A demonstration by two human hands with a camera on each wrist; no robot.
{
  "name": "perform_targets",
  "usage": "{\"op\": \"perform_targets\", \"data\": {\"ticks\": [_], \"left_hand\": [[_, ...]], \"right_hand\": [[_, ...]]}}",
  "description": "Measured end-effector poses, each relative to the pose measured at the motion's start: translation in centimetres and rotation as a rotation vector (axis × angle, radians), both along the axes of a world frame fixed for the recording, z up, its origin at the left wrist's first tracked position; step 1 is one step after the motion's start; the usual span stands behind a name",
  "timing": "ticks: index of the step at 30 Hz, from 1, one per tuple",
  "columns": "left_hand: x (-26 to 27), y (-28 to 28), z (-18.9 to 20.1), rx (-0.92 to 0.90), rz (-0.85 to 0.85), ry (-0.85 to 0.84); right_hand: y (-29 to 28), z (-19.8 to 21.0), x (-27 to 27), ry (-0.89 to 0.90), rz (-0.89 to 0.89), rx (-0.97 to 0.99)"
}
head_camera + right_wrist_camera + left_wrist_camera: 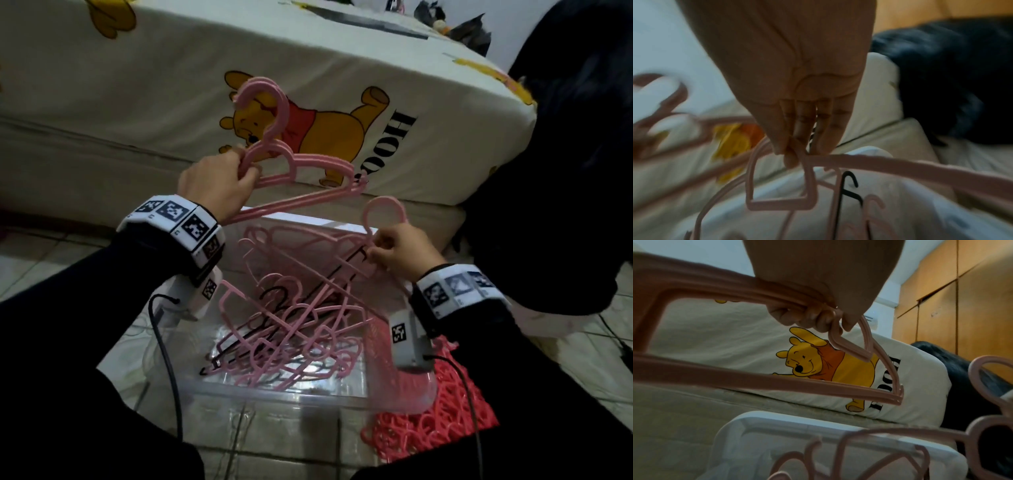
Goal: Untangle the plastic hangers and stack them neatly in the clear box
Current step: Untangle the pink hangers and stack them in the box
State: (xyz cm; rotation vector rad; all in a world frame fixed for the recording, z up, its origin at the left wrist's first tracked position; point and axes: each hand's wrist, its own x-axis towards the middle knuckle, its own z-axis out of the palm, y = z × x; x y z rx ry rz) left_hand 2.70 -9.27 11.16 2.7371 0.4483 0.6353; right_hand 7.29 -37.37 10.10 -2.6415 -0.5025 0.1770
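A small aligned bundle of pink hangers (301, 171) is being gripped at its shoulder by the curled fingers of the left hand (215, 181), above the far rim of the clear box (274, 394). A single pink hanger (380, 219) is being pinched near its neck by the right hand (400, 253). Below, the tangled pile (287, 335), pink with at least one black hanger, is being partly hidden by the wrists; the right wrist view is being blurred. A red mat (442, 411) is being overlapped by the box's right corner.
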Motion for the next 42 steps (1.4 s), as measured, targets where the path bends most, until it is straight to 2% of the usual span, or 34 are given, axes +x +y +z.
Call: {"op": "perform_targets", "data": {"ticks": [3, 9, 15, 18, 23, 29, 34, 37, 40, 42], "left_hand": [[-0.1, 0.1, 0.4, -0.099, 0.029, -0.075], [0.3, -0.2, 1.0, -0.286, 0.144, -0.123], [0.7, -0.8, 1.1, -0.395, 0.108, -0.099], [0.8, -1.2, 1.1, -0.378, 0.109, -0.086], [0.6, -1.6, 1.0, -0.310, 0.069, -0.098], [0.2, -2.8, 0.8, -0.341, -0.162, 0.059], [-0.3, -6.1, 0.2, -0.386, -0.407, 0.195], [-0.2, -7.1, -0.4, -0.411, -0.456, 0.194], [0.1, -7.2, -0.8, -0.372, -0.498, 0.217], [0.4, -7.2, -1.1, -0.339, -0.513, 0.237]], "right_hand": [[-1.2, 0.9, 0.3, 0.192, -0.075, 0.405], [-2.8, 1.1, 0.7, 0.344, -0.168, 0.906], [-1.9, 0.9, 0.4, 0.160, -0.023, 0.998], [-1.2, 1.2, -0.5, 0.245, 0.063, 1.009], [0.0, 1.2, -2.2, 0.372, 0.148, 0.912], [2.5, 0.4, -2.4, 0.243, 0.033, 0.865], [4.6, 0.0, -2.0, 0.252, -0.022, 0.965], [5.6, 0.1, -1.7, 0.255, -0.072, 1.073], [6.1, 0.0, -1.4, 0.309, -0.099, 1.208], [6.3, -0.2, -1.2, 0.346, -0.089, 1.232]]}}
